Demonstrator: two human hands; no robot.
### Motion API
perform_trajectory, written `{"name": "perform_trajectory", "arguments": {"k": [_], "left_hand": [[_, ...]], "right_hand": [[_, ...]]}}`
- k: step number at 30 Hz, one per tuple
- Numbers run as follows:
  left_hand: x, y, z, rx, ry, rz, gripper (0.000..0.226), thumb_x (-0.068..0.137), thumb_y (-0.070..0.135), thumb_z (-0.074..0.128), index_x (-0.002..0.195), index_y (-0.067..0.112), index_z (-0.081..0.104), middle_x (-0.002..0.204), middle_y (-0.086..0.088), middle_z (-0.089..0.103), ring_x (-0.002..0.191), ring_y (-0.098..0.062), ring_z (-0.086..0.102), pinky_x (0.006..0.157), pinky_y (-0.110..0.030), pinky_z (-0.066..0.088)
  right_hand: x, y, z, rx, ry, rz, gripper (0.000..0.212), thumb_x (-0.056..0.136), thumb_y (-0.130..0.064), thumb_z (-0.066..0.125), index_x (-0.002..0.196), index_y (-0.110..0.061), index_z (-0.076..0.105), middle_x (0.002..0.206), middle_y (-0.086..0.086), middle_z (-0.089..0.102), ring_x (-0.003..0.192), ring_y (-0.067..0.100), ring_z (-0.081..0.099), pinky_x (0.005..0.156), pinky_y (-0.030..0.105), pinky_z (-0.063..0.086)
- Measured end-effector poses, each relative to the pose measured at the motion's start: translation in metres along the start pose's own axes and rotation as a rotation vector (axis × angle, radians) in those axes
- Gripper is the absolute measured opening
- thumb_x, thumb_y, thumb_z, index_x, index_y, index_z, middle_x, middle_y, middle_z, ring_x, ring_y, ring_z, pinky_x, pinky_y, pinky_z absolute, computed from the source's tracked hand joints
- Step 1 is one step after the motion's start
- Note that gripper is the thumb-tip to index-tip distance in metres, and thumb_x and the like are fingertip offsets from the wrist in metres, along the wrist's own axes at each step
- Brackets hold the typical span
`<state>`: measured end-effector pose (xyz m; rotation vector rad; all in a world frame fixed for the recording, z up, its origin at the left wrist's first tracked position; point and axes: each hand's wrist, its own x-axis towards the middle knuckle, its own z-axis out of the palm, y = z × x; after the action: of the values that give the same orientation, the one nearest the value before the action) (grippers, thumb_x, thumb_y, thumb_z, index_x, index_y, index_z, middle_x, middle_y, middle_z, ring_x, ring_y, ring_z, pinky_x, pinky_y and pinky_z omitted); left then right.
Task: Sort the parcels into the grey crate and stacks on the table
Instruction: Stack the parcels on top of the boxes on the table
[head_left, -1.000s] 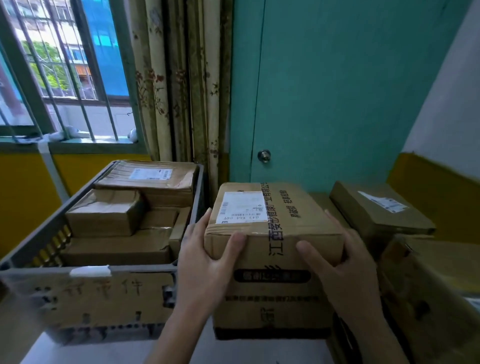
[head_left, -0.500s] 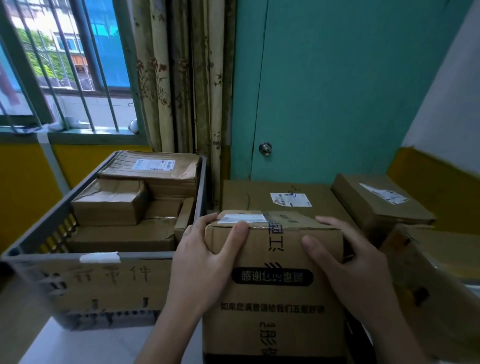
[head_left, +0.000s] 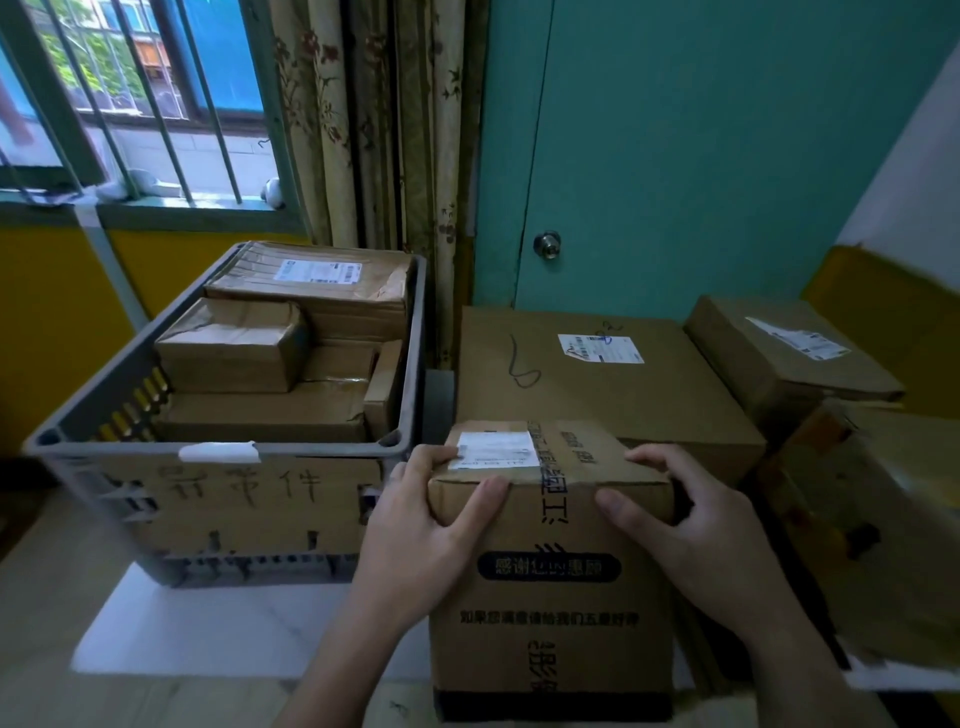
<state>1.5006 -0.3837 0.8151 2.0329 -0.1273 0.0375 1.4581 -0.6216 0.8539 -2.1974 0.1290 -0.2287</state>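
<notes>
parcel (head_left: 550, 597) | long axis vertical | label up | hands (head_left: 415, 535) gripping top

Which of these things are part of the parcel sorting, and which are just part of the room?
Part of the job:
- printed box, gripped by the left hand and right hand
- grey crate and the boxes inside
- large flat box behind
- labelled box at right

Just there:
- window
- curtain
- door and knob

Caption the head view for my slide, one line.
Left hand and right hand grip a tall printed carton beside the parcel-filled grey crate, in front of a larger labelled box.
</notes>
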Motion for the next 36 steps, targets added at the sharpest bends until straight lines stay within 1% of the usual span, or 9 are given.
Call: {"name": "perform_trajectory", "arguments": {"k": [6, 13, 18, 22, 25, 28, 31, 33, 36], "left_hand": [[-0.002, 0.003, 0.008, -0.038, 0.034, -0.014, 0.078, 0.061, 0.089, 0.045, 0.121, 0.039, 0.052, 0.118, 0.012, 0.056, 0.105, 0.003, 0.052, 0.079, -0.016, 0.044], [-0.001, 0.008, 0.010, -0.057, 0.047, -0.051, 0.076, 0.060, 0.090, 0.047, 0.120, 0.043, 0.049, 0.119, 0.010, 0.056, 0.109, -0.010, 0.057, 0.092, -0.039, 0.054], [-0.002, 0.014, 0.005, -0.169, 0.025, -0.064, 0.065, 0.067, 0.090, 0.045, 0.113, 0.044, 0.055, 0.119, 0.010, 0.060, 0.108, -0.010, 0.061, 0.091, -0.044, 0.055], [-0.003, 0.035, -0.008, -0.407, 0.034, -0.072, 0.054, 0.084, 0.079, 0.043, 0.107, 0.036, 0.065, 0.107, 0.007, 0.069, 0.095, -0.001, 0.064, 0.079, -0.024, 0.052], [0.000, 0.037, -0.013, -0.582, 0.023, -0.219, 0.053, 0.081, 0.063, 0.052, 0.125, 0.034, 0.062, 0.102, 0.004, 0.074, 0.096, -0.013, 0.070, 0.082, -0.035, 0.055], [0.001, 0.032, -0.014, -0.637, -0.068, -0.389, 0.062, 0.087, 0.045, 0.066, 0.142, 0.021, 0.050, 0.110, -0.006, 0.074, 0.094, -0.019, 0.072, 0.075, -0.034, 0.057], [-0.004, 0.023, -0.005, -0.655, -0.134, -0.444, 0.037, 0.094, 0.031, 0.066, 0.125, 0.013, 0.062, 0.097, -0.005, 0.078, 0.076, -0.014, 0.075, 0.058, -0.026, 0.055], [-0.006, 0.016, 0.004, -0.622, -0.109, -0.463, 0.035, 0.091, 0.029, 0.069, 0.121, 0.014, 0.061, 0.105, -0.003, 0.076, 0.082, -0.013, 0.075, 0.064, -0.026, 0.056], [-0.007, 0.010, 0.013, -0.553, -0.101, -0.478, 0.039, 0.089, 0.031, 0.073, 0.119, 0.016, 0.053, 0.108, -0.002, 0.072, 0.079, -0.008, 0.073, 0.056, -0.017, 0.053]], "right_hand": [[-0.002, 0.006, 0.004, 0.074, 0.039, 0.025, 0.064, 0.056, -0.081, 0.064, 0.111, -0.048, 0.061, 0.100, -0.031, 0.065, 0.092, -0.006, 0.064, 0.075, 0.035, 0.061], [-0.004, 0.000, 0.009, 0.110, 0.122, 0.021, 0.051, 0.061, -0.073, 0.066, 0.107, -0.052, 0.060, 0.094, -0.050, 0.056, 0.092, -0.019, 0.056, 0.072, 0.022, 0.053], [-0.006, -0.003, 0.007, 0.137, 0.178, 0.022, 0.068, 0.054, -0.080, 0.062, 0.113, -0.047, 0.063, 0.093, -0.032, 0.065, 0.091, -0.013, 0.061, 0.074, 0.025, 0.057], [-0.006, -0.008, 0.000, 0.199, 0.220, -0.016, 0.066, 0.056, -0.078, 0.062, 0.114, -0.047, 0.064, 0.098, -0.031, 0.065, 0.092, -0.008, 0.063, 0.069, 0.023, 0.056], [-0.005, -0.006, -0.003, 0.264, 0.243, -0.031, 0.074, 0.060, -0.088, 0.052, 0.119, -0.045, 0.063, 0.111, -0.031, 0.061, 0.103, -0.011, 0.059, 0.077, 0.014, 0.050], [-0.005, 0.002, -0.004, 0.334, 0.178, 0.042, 0.090, 0.062, -0.095, 0.043, 0.134, -0.043, 0.054, 0.128, -0.021, 0.056, 0.123, 0.006, 0.053, 0.104, 0.032, 0.044], [-0.004, 0.011, -0.005, 0.389, 0.122, 0.189, 0.094, 0.068, -0.085, 0.058, 0.143, -0.029, 0.050, 0.135, -0.008, 0.059, 0.124, 0.015, 0.054, 0.108, 0.042, 0.043], [-0.001, 0.017, -0.005, 0.352, 0.078, 0.271, 0.099, 0.061, -0.087, 0.063, 0.138, -0.025, 0.058, 0.124, -0.006, 0.068, 0.116, 0.016, 0.062, 0.103, 0.043, 0.048], [0.001, 0.021, 0.005, 0.300, -0.009, 0.355, 0.057, 0.079, -0.061, 0.068, 0.119, -0.021, 0.071, 0.095, -0.009, 0.076, 0.092, 0.010, 0.069, 0.080, 0.030, 0.053]]}}
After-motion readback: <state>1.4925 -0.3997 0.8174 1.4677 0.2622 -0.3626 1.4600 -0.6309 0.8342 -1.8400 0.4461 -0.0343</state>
